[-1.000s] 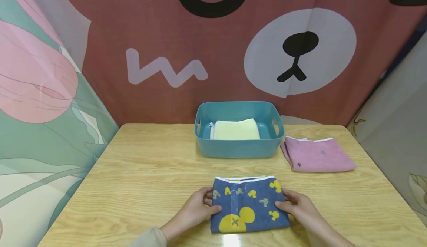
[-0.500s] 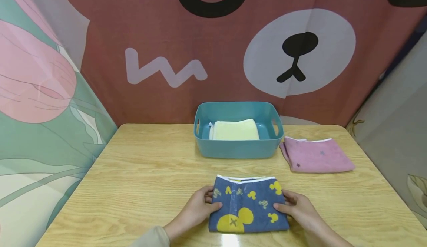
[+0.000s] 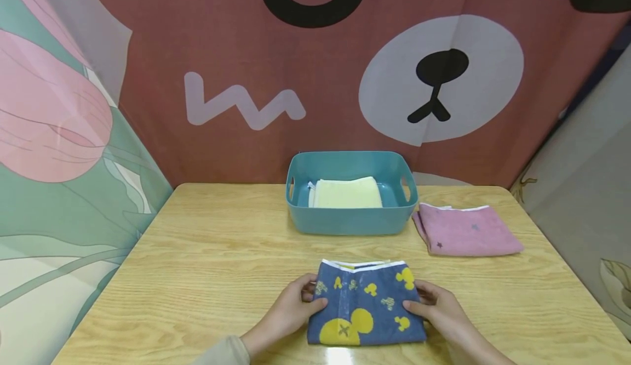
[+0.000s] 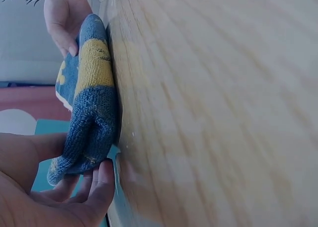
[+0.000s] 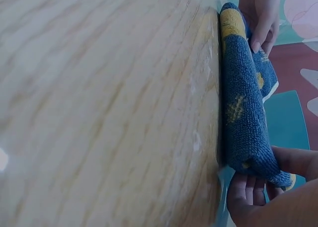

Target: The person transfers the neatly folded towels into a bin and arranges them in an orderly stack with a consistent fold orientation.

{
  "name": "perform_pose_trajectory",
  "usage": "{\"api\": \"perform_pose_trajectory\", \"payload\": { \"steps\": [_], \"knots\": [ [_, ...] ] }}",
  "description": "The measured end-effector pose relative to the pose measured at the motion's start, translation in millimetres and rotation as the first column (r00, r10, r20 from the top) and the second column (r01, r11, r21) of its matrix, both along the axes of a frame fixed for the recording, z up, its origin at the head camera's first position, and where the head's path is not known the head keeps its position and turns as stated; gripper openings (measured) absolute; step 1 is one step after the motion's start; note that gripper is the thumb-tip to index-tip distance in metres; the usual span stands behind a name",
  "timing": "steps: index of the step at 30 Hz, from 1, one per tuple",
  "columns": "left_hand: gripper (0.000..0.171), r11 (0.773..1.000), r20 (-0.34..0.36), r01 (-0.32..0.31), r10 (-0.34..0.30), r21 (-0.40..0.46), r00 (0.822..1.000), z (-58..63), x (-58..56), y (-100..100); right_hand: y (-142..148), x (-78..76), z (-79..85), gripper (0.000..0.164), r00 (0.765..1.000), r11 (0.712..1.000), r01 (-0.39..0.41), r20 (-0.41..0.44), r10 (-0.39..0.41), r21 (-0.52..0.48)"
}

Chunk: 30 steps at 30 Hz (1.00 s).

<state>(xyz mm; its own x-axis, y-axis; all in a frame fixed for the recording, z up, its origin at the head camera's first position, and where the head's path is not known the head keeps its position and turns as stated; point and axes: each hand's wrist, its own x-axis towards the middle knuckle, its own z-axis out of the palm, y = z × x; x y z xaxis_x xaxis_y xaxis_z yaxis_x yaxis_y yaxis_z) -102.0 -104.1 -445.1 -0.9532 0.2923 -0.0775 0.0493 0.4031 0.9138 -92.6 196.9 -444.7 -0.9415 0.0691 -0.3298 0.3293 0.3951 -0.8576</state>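
Observation:
A folded blue towel (image 3: pixel 367 304) with yellow mouse-head patterns and a white edge lies at the front of the table in the head view. My left hand (image 3: pixel 296 306) grips its left side, thumb on top and fingers underneath. On the opposite side my right hand (image 3: pixel 439 304) pinches the towel the same way. Seen from the left wrist, the towel's thick fold (image 4: pixel 94 88) sits between the thumb and fingers, close over the wood. The right wrist view shows the rolled front edge (image 5: pixel 243 98) of the towel, with the right fingers tucked beneath its end.
A teal basket (image 3: pixel 352 221) stands at the back of the wooden table (image 3: pixel 212 255), holding a folded pale yellow towel (image 3: pixel 349 194). Right of the basket lies a folded pink towel (image 3: pixel 470 232). A patterned curtain (image 3: pixel 236 151) hangs right behind the table.
Both hands keep their grip on the blue towel's sides. The towel's upper left corner has shifted slightly right and the towel looks a little narrower at the top.

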Motion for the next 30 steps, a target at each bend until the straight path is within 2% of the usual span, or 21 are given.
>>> {"api": "perform_pose_trajectory", "payload": {
  "steps": [8,13,17,24,30],
  "knots": [
    [0.044,0.999,0.024,-0.024,0.023,0.049,0.999,2.8,-0.5,0.6,-3.1,2.0,3.0,0.066,0.999,0.996,0.036,0.001,-0.036,-0.084],
    [0.045,0.998,0.044,-0.027,0.024,0.059,0.999,5.0,-2.5,-0.1,-2.7,2.6,6.7,0.063,0.999,0.995,0.033,-0.028,-0.036,-0.092],
    [0.045,0.999,0.039,-0.011,0.009,0.052,0.999,7.0,-4.4,-0.7,-1.1,2.5,10.7,0.061,0.998,0.996,0.015,-0.055,-0.020,-0.087],
    [0.043,0.997,0.047,0.002,-0.006,0.072,0.999,14.5,-6.7,-1.5,2.7,2.7,20.0,0.063,0.993,0.999,-0.038,-0.111,0.040,0.019],
    [0.042,0.998,0.027,0.008,-0.010,0.070,1.000,18.5,-8.8,-2.0,2.4,2.5,26.3,0.064,0.991,0.998,-0.043,-0.123,0.047,0.034]
  ]
}}
